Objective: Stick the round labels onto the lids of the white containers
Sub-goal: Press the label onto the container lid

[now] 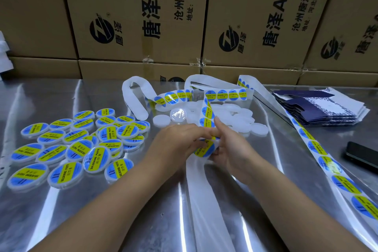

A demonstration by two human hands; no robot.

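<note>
My left hand (180, 141) and my right hand (229, 147) meet at the table's middle around a white container with a blue-and-yellow round label (204, 150) on its lid. Both hands curl their fingers around it. The label strip (207, 113) rises from between my fingers toward the back, carrying several round labels. Behind my hands lies a pile of unlabelled white containers (235, 116), one of them with a shiny clear top (178, 114). On the left sit several labelled containers (77, 145).
Empty white backing tape (206, 200) trails toward me across the shiny metal table (61, 221). Another labelled strip (327, 161) runs down the right side. A stack of flat dark-blue cartons (319, 108) and a black phone (362, 154) lie at right. Cardboard boxes (143, 16) wall the back.
</note>
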